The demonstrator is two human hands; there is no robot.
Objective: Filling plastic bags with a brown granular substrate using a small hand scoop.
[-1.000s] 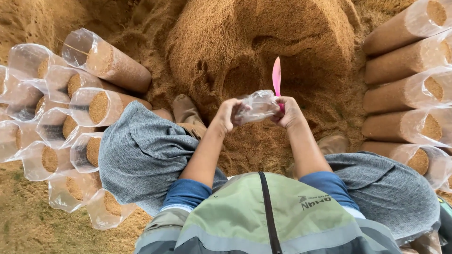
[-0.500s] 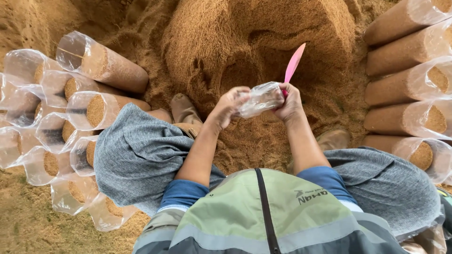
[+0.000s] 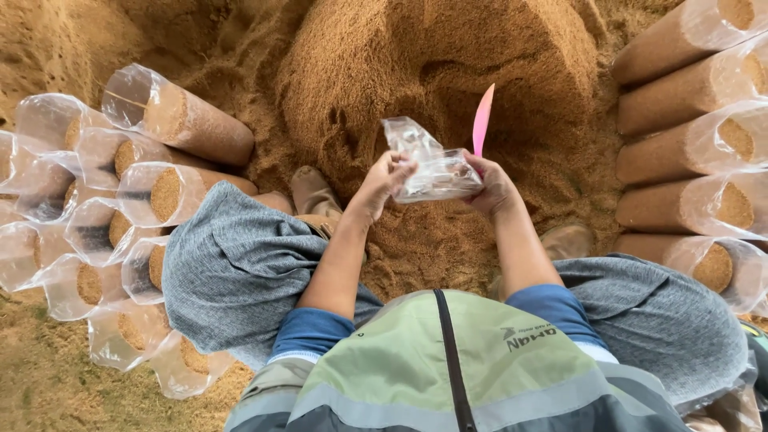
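Two hands hold one empty clear plastic bag (image 3: 432, 168) above the sawdust pile (image 3: 448, 64): the left hand (image 3: 382, 182) pinches its mouth, and the right hand (image 3: 494, 186) grips its other side together with one pink scoop (image 3: 482, 120). The thin film could tear or slip if pulled too hard. Five filled bags (image 3: 688, 120) lie at the right edge; at the left edge about ten, hard to count exactly.

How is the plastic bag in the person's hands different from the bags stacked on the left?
The clear bag, held between the left hand and the right hand, looks empty, crumpled and limp. The stacked bags are packed with brown sawdust-like material into firm cylinders lying on their sides, their loose open tops empty. The held bag is up in the air; the stacked ones rest on the ground. All are transparent plastic.
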